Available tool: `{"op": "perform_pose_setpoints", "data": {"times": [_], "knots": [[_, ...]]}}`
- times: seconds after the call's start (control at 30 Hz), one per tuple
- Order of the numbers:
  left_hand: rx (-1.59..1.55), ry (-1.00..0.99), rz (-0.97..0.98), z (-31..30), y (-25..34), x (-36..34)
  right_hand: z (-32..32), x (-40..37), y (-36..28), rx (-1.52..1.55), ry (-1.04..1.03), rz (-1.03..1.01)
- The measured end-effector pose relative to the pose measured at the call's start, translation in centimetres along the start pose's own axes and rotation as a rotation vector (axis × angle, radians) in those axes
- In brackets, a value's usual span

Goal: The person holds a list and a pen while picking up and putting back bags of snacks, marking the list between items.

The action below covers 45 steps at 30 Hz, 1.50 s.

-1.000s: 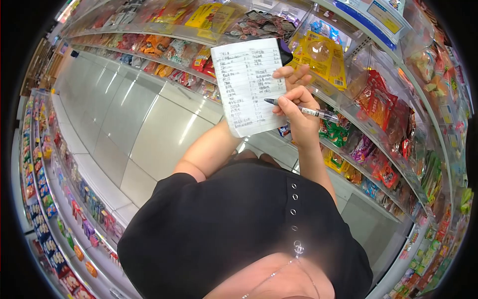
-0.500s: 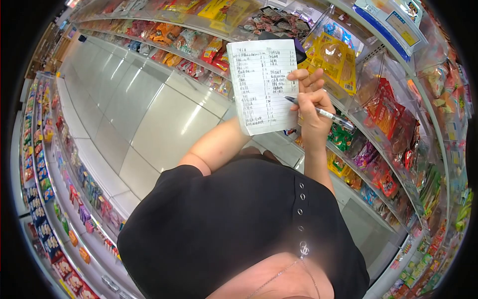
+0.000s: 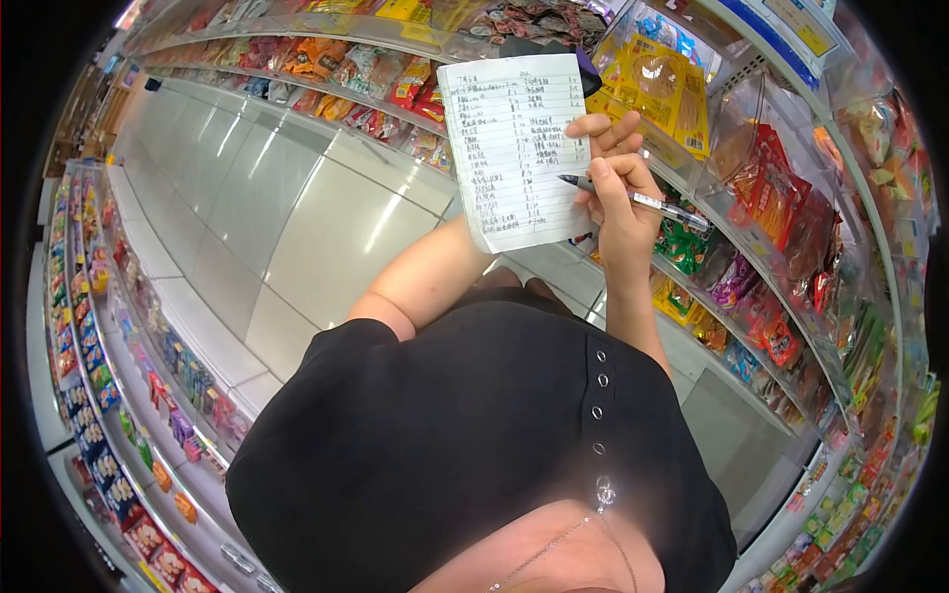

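While a person in a black top (image 3: 445, 425) stands in a shop aisle, a sheet of lined paper (image 3: 514, 158) is held up before packed shelves (image 3: 381, 38), 2 columns of handwriting running down it. The characters look Chinese, with short figures set beside many entries — too small to read with certainty. The left hand (image 3: 605, 138) supports the paper from behind, fingers slightly spread and curled at its right edge, 1 fingertip over the front; the palm and thumb are hidden. The right hand (image 3: 625, 203) pinches a clear-barreled pen (image 3: 672, 210) between thumb and forefinger, the other fingers folded in. The pen's dark tip is over the right half of the page; whether it touches cannot be told. Behind the top right corner, a dark object with a purple edge (image 3: 588, 74) is mostly covered. Yellow packets (image 3: 638, 94) nearby carry print that cannot be made out, as do red packets (image 3: 776, 198) farther right. A price label (image 3: 803, 28) with a yellow patch is cut off at the upper edge — its wording illegible. Down the top's front run 4 metal rings (image 3: 597, 413), near a thin necklace (image 3: 605, 491).
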<state>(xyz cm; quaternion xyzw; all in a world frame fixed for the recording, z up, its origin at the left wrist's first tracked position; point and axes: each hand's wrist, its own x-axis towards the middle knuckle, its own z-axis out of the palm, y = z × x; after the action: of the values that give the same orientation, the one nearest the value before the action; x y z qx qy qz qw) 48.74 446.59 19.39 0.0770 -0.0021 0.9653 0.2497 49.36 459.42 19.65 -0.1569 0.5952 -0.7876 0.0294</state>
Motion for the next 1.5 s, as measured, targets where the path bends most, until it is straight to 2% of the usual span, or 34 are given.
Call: {"op": "perform_pose_setpoints", "data": {"times": [0.07,0.23,0.33,0.43,0.57,0.67,0.7,0.73,0.8,0.87,0.97,1.07,1.17,1.27,1.37,1.47,1.5], "knots": [[-0.072,-0.031,-0.021,0.1,-0.1,0.1,0.0,0.0,-0.3,0.006,0.02,-0.012],[-0.026,0.09,0.02,0.7,-0.2,0.0,-0.4,0.1,0.0,-0.001,0.055,-0.108],[-0.033,0.04,0.024,0.2,-0.2,0.0,-0.7,0.0,-0.3,-0.006,0.068,-0.074],[-0.051,0.022,0.008,-0.1,-0.2,-0.3,-0.6,-0.3,-1.8,0.003,0.077,0.051],[-0.04,0.035,0.012,0.5,-0.7,0.1,-0.5,-0.7,-0.3,-0.1,0.014,-0.081],[0.041,0.154,0.06,1.1,-1.5,0.3,-0.2,-1.0,0.1,-0.215,0.022,-0.258],[0.048,-0.029,0.015,1.0,-1.2,0.5,-0.6,-0.8,0.1,-0.279,0.074,-0.337],[0.054,-0.214,-0.028,0.7,-0.6,0.9,-0.9,-0.5,-0.5,-0.184,0.147,-0.322],[0.106,-0.36,-0.029,-0.3,-0.4,1.3,-1.2,0.1,-2.7,0.01,0.293,-0.289],[0.196,-0.291,0.052,-1.3,-0.7,1.8,-1.6,0.2,-3.8,0.005,0.301,-0.305],[0.2,-0.376,0.011,-1.1,-0.7,1.8,-1.6,-0.3,-4.0,-0.06,0.284,-0.319],[-0.058,-0.119,-0.046,0.6,-1.7,0.4,-0.6,-1.0,-1.9,-0.129,0.175,-0.392],[0.167,0.043,0.049,0.4,-2.6,0.3,0.1,-1.3,-0.8,-0.225,0.119,-0.417],[0.147,0.014,0.062,0.3,-3.2,0.7,1.1,-1.0,-1.3,-0.161,0.084,-0.427],[0.429,0.007,0.124,-0.1,-3.9,0.9,0.8,-0.6,-0.7,-0.22,0.039,-0.528],[0.506,0.138,0.18,0.8,-4.9,0.8,0.7,-0.8,0.0,-0.249,0.037,-0.571],[0.528,0.092,0.18,0.6,-4.7,0.7,0.6,-0.9,0.2,-0.233,0.033,-0.544]]}}
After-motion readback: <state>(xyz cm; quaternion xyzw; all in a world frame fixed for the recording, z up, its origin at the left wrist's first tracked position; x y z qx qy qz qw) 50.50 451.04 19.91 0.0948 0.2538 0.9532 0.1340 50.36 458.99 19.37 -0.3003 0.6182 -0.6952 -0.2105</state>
